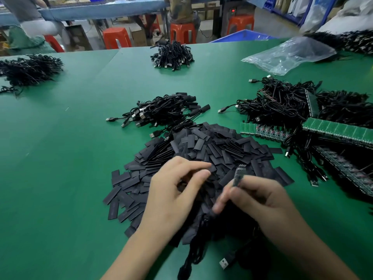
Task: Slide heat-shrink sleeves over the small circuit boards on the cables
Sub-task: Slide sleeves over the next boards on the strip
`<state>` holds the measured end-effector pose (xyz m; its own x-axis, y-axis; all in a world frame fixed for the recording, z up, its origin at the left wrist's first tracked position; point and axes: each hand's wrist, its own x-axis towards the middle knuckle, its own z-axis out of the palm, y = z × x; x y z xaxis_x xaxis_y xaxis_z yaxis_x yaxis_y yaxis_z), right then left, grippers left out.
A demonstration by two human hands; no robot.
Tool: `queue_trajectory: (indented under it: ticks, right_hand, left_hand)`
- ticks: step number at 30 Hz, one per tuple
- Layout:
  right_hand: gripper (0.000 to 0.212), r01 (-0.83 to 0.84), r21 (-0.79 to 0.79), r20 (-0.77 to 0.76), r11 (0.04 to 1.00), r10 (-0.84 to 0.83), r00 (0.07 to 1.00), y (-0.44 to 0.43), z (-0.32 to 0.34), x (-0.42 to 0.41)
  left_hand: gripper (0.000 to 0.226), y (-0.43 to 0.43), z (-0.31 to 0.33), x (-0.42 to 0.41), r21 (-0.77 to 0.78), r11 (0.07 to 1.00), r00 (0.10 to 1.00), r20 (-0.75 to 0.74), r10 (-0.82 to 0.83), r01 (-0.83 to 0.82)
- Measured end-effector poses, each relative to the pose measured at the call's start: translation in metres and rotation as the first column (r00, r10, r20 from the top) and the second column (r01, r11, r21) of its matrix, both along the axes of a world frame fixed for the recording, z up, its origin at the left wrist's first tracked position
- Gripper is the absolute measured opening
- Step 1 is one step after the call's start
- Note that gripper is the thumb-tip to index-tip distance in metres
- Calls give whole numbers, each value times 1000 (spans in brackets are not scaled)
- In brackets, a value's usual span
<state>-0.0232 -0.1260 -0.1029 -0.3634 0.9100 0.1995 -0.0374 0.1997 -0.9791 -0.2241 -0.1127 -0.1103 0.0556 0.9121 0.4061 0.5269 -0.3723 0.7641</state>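
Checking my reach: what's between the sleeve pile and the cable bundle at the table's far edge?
In the head view, another cable bundle lies just past the sleeve pile, then bare green mat up to the far bundle.

Nothing legible in this one, honestly

Closest thing to text is a little red lit display [233, 10] on the dark cabinet [239, 19] way at the back, but it's too small and blurry to get any digits off it. The brown shape [177, 7] at the top edge has pale marks that might be lettering, cut off and unreadable. Can't make out any print on the black sleeves [212, 146] either.
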Motion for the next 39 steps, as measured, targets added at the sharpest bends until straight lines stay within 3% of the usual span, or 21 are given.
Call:
queue_trajectory:
  ticks: [2, 4, 5, 7, 8, 9, 10, 11, 13, 15, 18, 22, 25, 27, 30, 33, 36, 39]
  right_hand:
    - [29, -41, -169, -282, 985, -9, 959, 2, 2, 8]
    - [30, -167, -267, -521, 949, 3, 854, 6, 2, 15]
    - [27, -300, -270, -659, 915, 51, 750, 10, 3, 18]
    - [29, -597, -193, -887, 779, 122, 446, 16, 6, 23]
    - [33, -663, -173, -921, 728, 119, 371, 18, 8, 26]
    - [35, -681, -184, -924, 709, 111, 365, 19, 8, 29]
    - [36, -675, -216, -907, 705, 111, 406, 20, 7, 31]
    - [34, -636, -274, -855, 722, 120, 504, 20, 6, 31]
    - [33, -412, -404, -603, 817, 101, 792, 18, 3, 30]
    - [36, -242, -463, -391, 853, 49, 919, 14, 2, 26]
    - [34, -165, -500, -339, 850, -17, 941, 12, 3, 20]
    - [32, -87, -480, -268, 873, -52, 962, 12, 4, 20]
    - [36, 33, -363, -161, 931, -97, 982, 11, -1, 13]
    - [40, 71, -314, -88, 947, -104, 991, 10, -5, 8]
    - [21, 46, -264, -32, 963, -56, 998, 7, -4, 6]
    - [15, 63, -225, 12, 972, -62, 998, 5, -2, 5]
    - [22, 130, -204, 41, 970, -124, 991, 5, -6, 1]
    - [21, 141, -207, 43, 968, -135, 990, 4, -9, -1]
  left_hand:
    - [25, 4, -6, -5, 40, 989, 955, -255, 149, -143]
    - [32, 5, -12, -6, 52, 983, 907, -381, 180, -174]
    - [33, 6, -14, -5, 52, 984, 896, -408, 175, -169]
    - [33, 8, -17, -3, 64, 984, 885, -431, 177, -166]
    - [32, 9, -17, -2, 75, 982, 879, -438, 186, -171]
    - [32, 11, -17, -2, 86, 981, 873, -446, 195, -176]
    - [33, 12, -16, -1, 89, 980, 868, -454, 201, -180]
    - [32, 13, -16, 0, 92, 979, 864, -461, 205, -184]
    - [26, 15, -17, 1, 97, 977, 862, -460, 213, -190]
    - [19, 16, -18, 1, 98, 977, 860, -463, 214, -190]
    - [13, 15, -18, -1, 91, 978, 873, -441, 210, -189]
    - [12, 11, -12, -5, 77, 991, 950, -287, 125, -107]
    - [14, 6, -4, -7, -94, 993, 997, 6, -75, 76]
    - [13, 4, 1, -7, -248, 926, 943, 245, -225, 285]
    - [8, 2, 3, -7, -297, 866, 894, 328, -305, 404]
    - [13, 0, 2, -4, -265, 882, 908, 268, -321, 390]
    - [22, -2, -3, -1, -35, 967, 965, -63, -253, 251]
    - [30, -3, -10, 4, 212, 957, 938, -323, -123, 199]
